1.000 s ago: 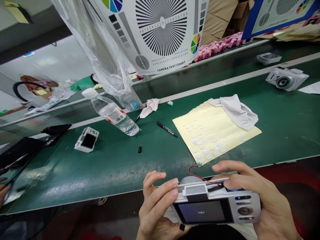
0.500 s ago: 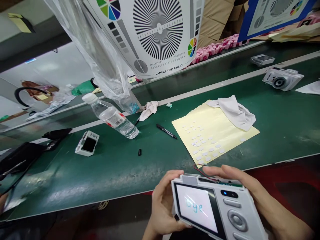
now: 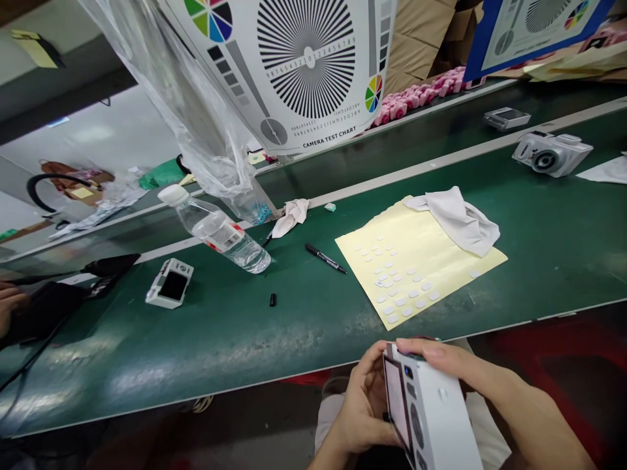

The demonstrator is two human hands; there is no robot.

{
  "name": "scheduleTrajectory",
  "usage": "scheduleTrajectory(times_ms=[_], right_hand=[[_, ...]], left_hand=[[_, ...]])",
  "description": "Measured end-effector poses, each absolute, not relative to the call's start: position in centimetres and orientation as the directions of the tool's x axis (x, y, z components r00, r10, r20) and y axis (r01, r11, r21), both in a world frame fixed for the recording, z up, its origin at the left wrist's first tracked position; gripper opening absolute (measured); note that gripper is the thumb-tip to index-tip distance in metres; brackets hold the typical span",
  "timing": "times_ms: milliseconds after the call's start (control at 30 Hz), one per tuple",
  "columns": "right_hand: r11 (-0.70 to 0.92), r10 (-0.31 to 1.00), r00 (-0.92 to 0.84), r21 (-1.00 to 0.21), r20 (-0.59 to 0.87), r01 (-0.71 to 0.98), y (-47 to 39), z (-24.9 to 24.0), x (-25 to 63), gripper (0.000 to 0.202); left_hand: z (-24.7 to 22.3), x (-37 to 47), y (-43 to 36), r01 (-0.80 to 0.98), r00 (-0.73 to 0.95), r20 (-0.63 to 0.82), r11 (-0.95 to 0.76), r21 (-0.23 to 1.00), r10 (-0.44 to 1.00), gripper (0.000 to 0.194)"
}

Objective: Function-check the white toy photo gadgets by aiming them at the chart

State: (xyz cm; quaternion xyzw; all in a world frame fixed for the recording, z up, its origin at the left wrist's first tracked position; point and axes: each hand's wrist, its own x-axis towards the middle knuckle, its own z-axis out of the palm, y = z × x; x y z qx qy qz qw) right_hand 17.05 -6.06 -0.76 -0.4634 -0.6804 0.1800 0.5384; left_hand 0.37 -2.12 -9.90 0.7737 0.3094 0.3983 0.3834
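Observation:
A white digital camera (image 3: 443,408) is held between my two hands in front of the bench edge, its screen side turned to the left. My left hand (image 3: 360,408) grips the far end beside the screen, thumb underneath. Across the top and near side lies my right hand (image 3: 494,385), its fingers reaching over the top edge. The screen shows only at a steep slant, so what is on it cannot be read. Just beyond the hands, a yellow backing sheet (image 3: 362,261) carries several small white stickers and a crumpled white cloth (image 3: 463,222).
On the green bench (image 3: 210,346) are a water bottle (image 3: 225,232), a black marker (image 3: 326,258), a black cap (image 3: 273,299) and a second white camera (image 3: 170,283). Another camera (image 3: 552,154) lies at right. A test chart (image 3: 308,59) hangs behind. A co-worker's hand (image 3: 10,303) is at far left.
The camera has swung round, so its screen, which showed "Bye" facing me, now points left and its end faces me. Both hands turned with it. A co-worker's hand has moved up at the far left.

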Motion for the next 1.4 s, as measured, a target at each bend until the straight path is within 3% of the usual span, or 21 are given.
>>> scheduleTrajectory(times_ms=[133,200,333,433,500,633,867,1000,1133,1267,1400], right_hand=[[0.43,0.892,-0.005,-0.845,0.452,0.318,-4.4,1.0,17.5,0.067],[0.39,0.908,0.064,-0.892,0.414,0.228,-3.8,1.2,17.5,0.066],[0.355,0.903,0.215,-0.928,0.371,0.11,-3.4,0.6,17.4,0.074],[0.324,0.891,0.286,-0.935,0.352,0.142,-3.5,0.1,17.5,0.081],[0.285,0.907,0.271,-0.943,0.323,0.169,-3.6,-0.1,17.6,0.073],[0.254,0.926,0.244,-0.955,0.286,0.155,-3.8,-0.4,17.7,0.054],[0.228,0.928,0.263,-0.961,0.263,0.153,-4.0,-0.7,17.8,0.08],[0.251,0.92,0.259,-0.95,0.294,0.185,-3.8,-0.5,18.0,0.078],[0.253,0.923,0.254,-0.953,0.289,0.165,-3.6,-0.3,18.1,0.074],[0.157,0.967,0.189,-0.984,0.171,0.088,-3.7,-1.1,18.4,0.074],[0.098,0.989,0.114,-0.994,0.093,-0.046,-3.2,-2.6,18.6,0.076]], left_hand=[[-8.1,-0.7,-2.5,-0.134,0.427,0.247,-0.209,0.969,0.87,0.098],[-6.9,-1.1,-2.6,-0.088,0.411,0.145,-0.119,0.989,0.9,0.095],[-4.8,-1.7,-2.7,0.091,0.401,0.12,-0.17,0.981,0.908,0.084],[-3.4,-1.7,-2.2,0.155,0.376,0.113,-0.183,0.971,0.92,0.078],[-2.5,-1.6,-1.8,0.19,0.357,0.076,-0.152,0.97,0.931,0.071],[-0.8,-1.1,-1.2,0.156,0.349,0.042,-0.103,0.982,0.936,0.08],[-0.8,-0.9,-1.5,0.189,0.284,0.062,-0.119,0.975,0.957,0.059],[-1.6,-1.1,-1.8,0.182,0.293,0.115,-0.174,0.968,0.949,0.053],[-0.9,-1.0,-1.8,0.155,0.261,0.097,-0.141,0.978,0.96,0.059],[1.4,-1.2,-1.0,0.143,0.229,0.074,-0.109,0.984,0.971,0.079],[2.7,-2.2,-0.3,0.275,0.09,0.186,-0.204,0.94,0.978,0.087]])
